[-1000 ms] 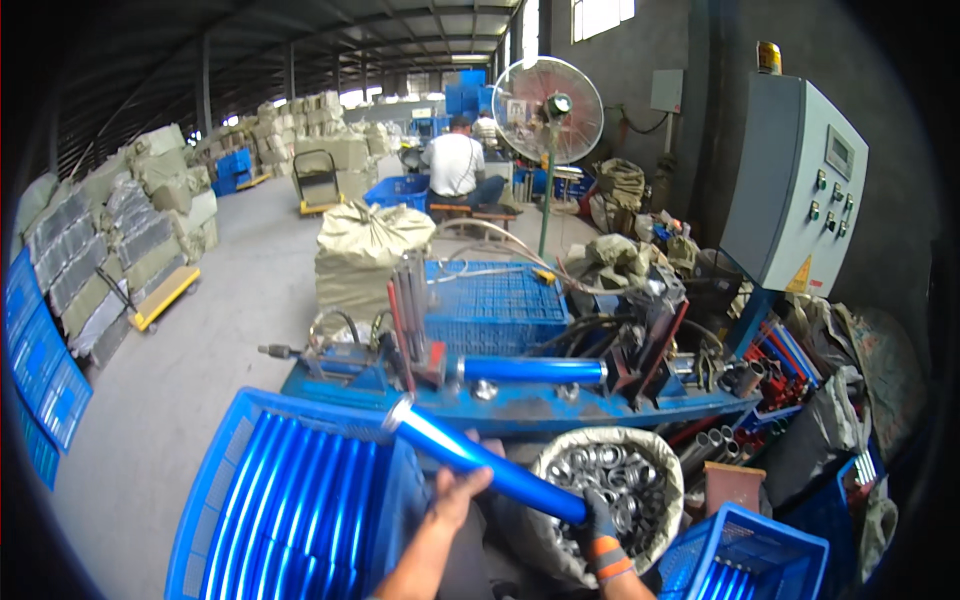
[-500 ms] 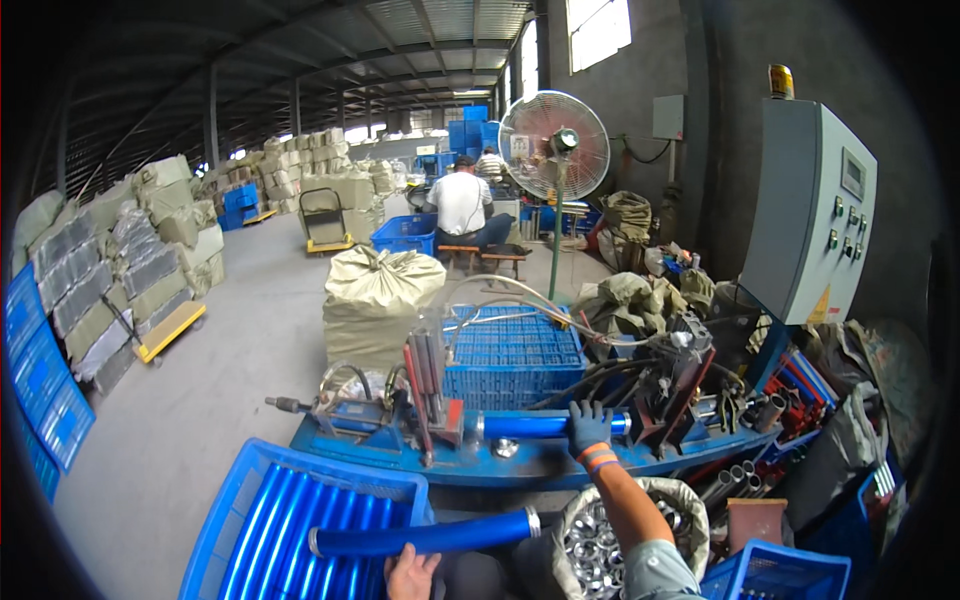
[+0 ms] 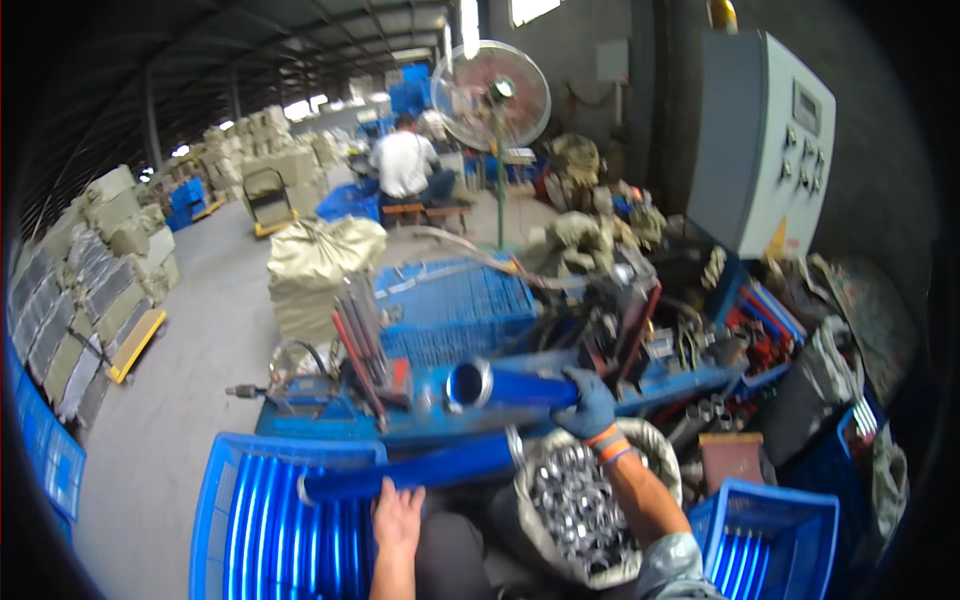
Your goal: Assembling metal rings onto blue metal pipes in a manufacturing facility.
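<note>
In a dark blue-grey glove with an orange wristband, my right hand [image 3: 588,402] grips the right end of a shiny blue tube [image 3: 525,388]. Its open end with a pale ring faces left, in front of the blue machine bench [image 3: 420,425]. My bare left hand [image 3: 399,510] holds a second blue tube [image 3: 415,470] from below, fingers against its underside. That tube has a silver ring at each end and slants up to the right, its left end over a blue crate [image 3: 207,520] of similar tubes.
A sack of silver metal rings [image 3: 580,505] stands between my arms, below the bench. Another blue crate [image 3: 822,530] with tubes sits at right. A grey control box [image 3: 765,150] rises at right. Beyond the bench are a tied sack [image 3: 325,270], a fan [image 3: 492,97] and a seated person [image 3: 405,165].
My right hand has drawn its tube out from between the bench's clamps, toward me, left end turned nearer. My left hand still supports the other tube. The whole view has shifted.
</note>
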### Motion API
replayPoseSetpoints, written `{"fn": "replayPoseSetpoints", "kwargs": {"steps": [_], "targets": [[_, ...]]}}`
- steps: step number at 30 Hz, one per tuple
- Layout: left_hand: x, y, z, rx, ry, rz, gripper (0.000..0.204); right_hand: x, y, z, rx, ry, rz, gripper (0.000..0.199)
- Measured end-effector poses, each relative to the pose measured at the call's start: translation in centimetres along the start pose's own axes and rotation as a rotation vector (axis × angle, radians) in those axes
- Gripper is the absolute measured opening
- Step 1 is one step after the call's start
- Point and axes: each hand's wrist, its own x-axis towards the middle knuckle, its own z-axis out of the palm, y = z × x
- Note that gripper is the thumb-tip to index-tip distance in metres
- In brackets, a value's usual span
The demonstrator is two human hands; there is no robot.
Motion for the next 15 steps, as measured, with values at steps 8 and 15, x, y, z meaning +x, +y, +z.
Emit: {"fn": "replayPoseSetpoints", "kwargs": {"steps": [8,15], "targets": [[3.0,-10.1,6.8,0.060,-0.126,-0.176,0.047,-17.5,0.2,-16.5,0.257,0.216,0.631,0.062],[12.9,-24.5,12.6,0.198,-0.070,-0.246,0.061,-30.6,-3.7,-26.3,0.284,0.426,0.976,0.050]]}}
